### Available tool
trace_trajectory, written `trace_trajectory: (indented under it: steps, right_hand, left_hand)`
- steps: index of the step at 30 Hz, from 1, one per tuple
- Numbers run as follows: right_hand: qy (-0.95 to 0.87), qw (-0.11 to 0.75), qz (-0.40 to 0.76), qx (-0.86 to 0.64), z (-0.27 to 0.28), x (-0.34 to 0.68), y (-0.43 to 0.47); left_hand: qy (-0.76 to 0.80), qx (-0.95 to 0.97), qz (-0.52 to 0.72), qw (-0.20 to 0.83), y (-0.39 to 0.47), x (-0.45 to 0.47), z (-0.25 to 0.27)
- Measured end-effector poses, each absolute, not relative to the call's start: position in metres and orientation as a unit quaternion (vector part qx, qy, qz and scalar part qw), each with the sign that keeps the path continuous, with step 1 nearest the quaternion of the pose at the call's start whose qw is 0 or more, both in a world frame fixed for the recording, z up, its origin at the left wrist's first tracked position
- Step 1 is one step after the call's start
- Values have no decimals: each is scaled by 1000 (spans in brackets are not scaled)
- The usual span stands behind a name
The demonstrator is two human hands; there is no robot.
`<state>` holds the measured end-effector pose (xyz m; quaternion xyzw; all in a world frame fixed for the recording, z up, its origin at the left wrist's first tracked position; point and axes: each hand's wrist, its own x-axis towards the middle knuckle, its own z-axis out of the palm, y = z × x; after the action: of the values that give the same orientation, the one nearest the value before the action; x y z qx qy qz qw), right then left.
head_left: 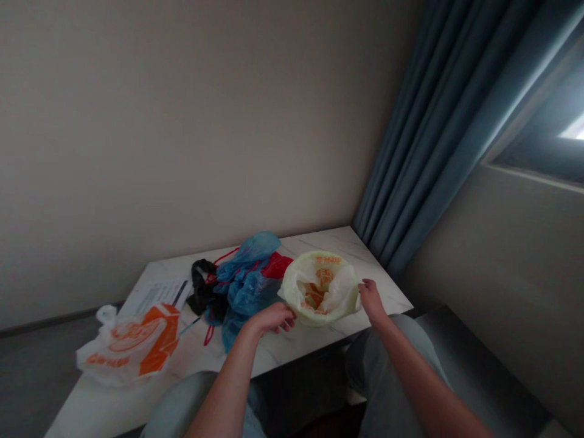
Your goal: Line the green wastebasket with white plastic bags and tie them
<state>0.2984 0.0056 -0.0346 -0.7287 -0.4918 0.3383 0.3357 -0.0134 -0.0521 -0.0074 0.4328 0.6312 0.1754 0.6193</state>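
Note:
A round pale yellow-green bin (301, 317) stands on the white table, seen from above. A white plastic bag (340, 281) with orange print lines it, its edge folded out over the rim. My left hand (275, 316) is at the near left of the rim, fingers curled at the bag's edge. On the right side, my right hand (370, 298) pinches the bag's edge against the rim. Both fingertips are small and dim in this view.
Left of the bin lie crumpled blue plastic bags (249, 289) with red drawstrings, a red piece (276, 266) and a black bag (201, 286). Farther left are a printed sheet (152, 294) and a white-and-orange plastic bag (130, 347). A blue curtain (424, 140) hangs beyond the table's right end.

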Motion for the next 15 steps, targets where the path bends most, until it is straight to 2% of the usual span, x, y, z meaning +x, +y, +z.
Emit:
trace_trajectory:
  steps: [3,6,11,15]
  right_hand:
    - [-494,378,355,-698,-16,299,33]
    - [-504,382,388,-670,-6,302,62]
    - [-487,344,468,-652,-12,304,92]
    - [-451,313,585,-597,-17,301,97]
  left_hand:
    - [707,365,263,546,-43,-22,-13]
    - [731,322,295,525,-37,-25,-18]
    - [699,204,318,608,-35,-23,-22]
    - [639,181,313,679,-34,-23,-22]
